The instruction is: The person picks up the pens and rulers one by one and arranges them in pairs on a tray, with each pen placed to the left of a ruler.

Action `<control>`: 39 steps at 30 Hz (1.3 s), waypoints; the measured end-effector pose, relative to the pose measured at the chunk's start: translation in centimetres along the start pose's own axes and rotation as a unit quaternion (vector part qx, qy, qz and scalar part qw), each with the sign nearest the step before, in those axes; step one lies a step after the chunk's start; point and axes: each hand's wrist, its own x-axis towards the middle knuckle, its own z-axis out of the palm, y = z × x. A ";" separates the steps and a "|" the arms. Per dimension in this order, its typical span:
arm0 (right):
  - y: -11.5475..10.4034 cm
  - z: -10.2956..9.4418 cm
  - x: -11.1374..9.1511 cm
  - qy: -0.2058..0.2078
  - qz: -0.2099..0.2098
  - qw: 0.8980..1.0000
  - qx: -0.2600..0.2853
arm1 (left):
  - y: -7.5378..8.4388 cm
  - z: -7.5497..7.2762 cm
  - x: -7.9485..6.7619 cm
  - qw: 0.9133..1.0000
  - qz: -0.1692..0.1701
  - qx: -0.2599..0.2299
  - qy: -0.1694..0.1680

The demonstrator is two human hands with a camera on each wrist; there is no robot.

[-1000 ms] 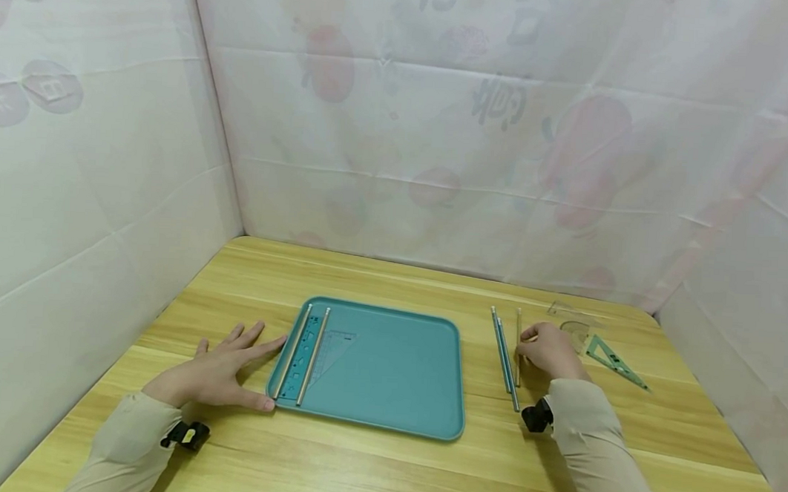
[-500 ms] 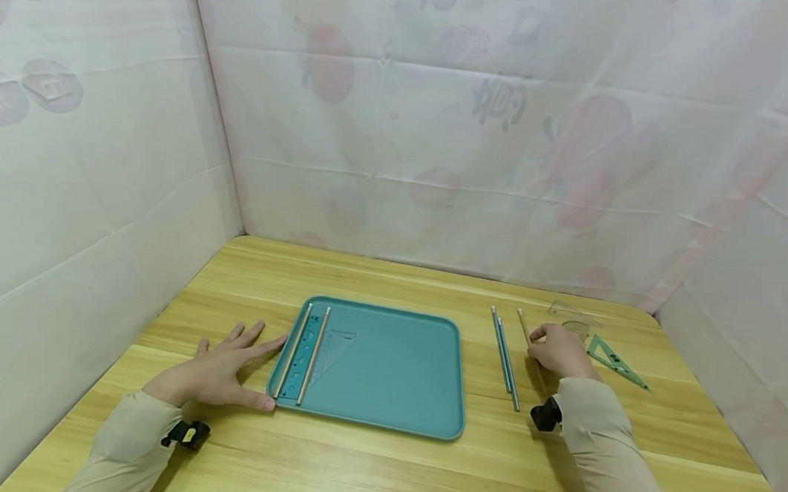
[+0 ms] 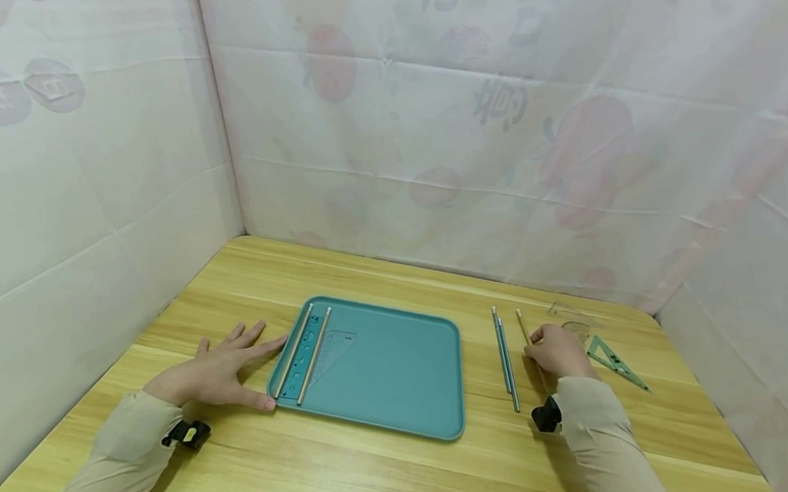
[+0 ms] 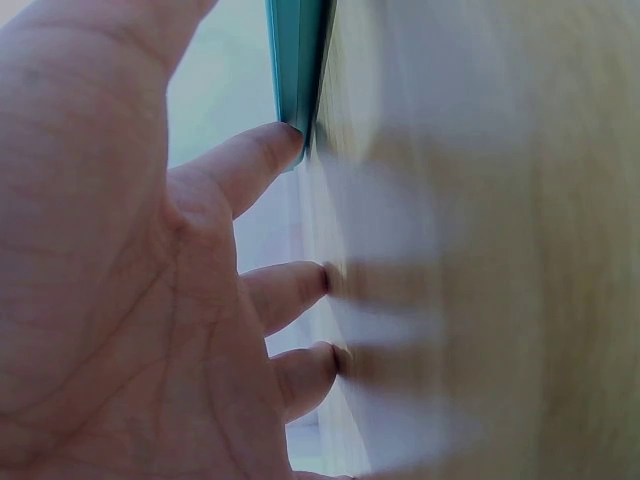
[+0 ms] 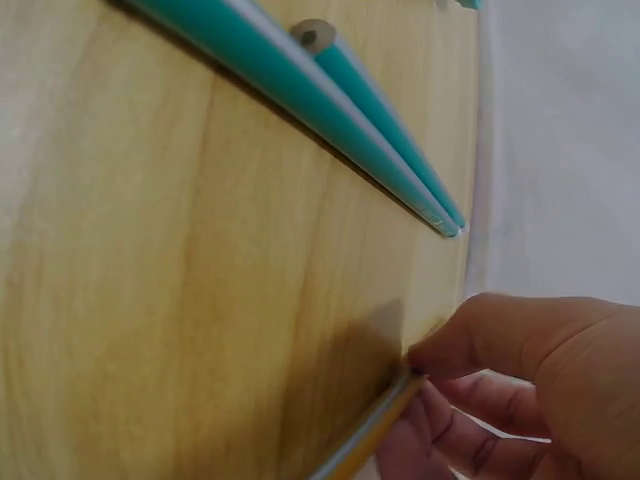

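Note:
My right hand (image 3: pixel 558 351) pinches a gold pencil (image 3: pixel 523 325) between thumb and fingers, low over the table; in the right wrist view the pencil (image 5: pixel 368 432) runs down from the fingertips. Left of it lie two teal pencils (image 3: pixel 508 363), side by side. My left hand (image 3: pixel 220 374) is spread at the left edge of a teal tray (image 3: pixel 398 417), index finger and thumb touching its rim; other fingertips rest on the table. Inside the tray are two gold pencils (image 3: pixel 313 357), a teal stencil ruler (image 3: pixel 303 356) between them, and a clear set square (image 3: pixel 332 354) partly under one pencil.
Right of my right hand lie a green set square (image 3: pixel 618 363), a clear protractor (image 3: pixel 575 329) partly hidden by the hand, and a clear ruler (image 3: pixel 572 312). A wooden table (image 3: pixel 368 475) carries everything. Fabric walls (image 3: pixel 399 142) enclose its back and sides.
My right hand has shifted right with the gold pencil, away from the teal pencils, and the pencil now slants. Its far end has barely moved. My left hand and the tray stay put.

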 end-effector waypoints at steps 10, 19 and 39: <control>-0.4 -0.3 -0.1 -0.006 -0.005 0.999 0.037 | -0.1 0.0 0.0 1.000 -0.003 0.000 -0.001; -1.6 -0.4 -0.7 -0.045 -0.004 0.983 0.178 | 0.0 0.0 0.0 1.000 0.000 -0.002 -0.001; -5.4 0.7 -2.1 -0.085 -0.032 0.936 0.341 | 0.0 0.0 0.2 1.000 -0.001 -0.006 -0.002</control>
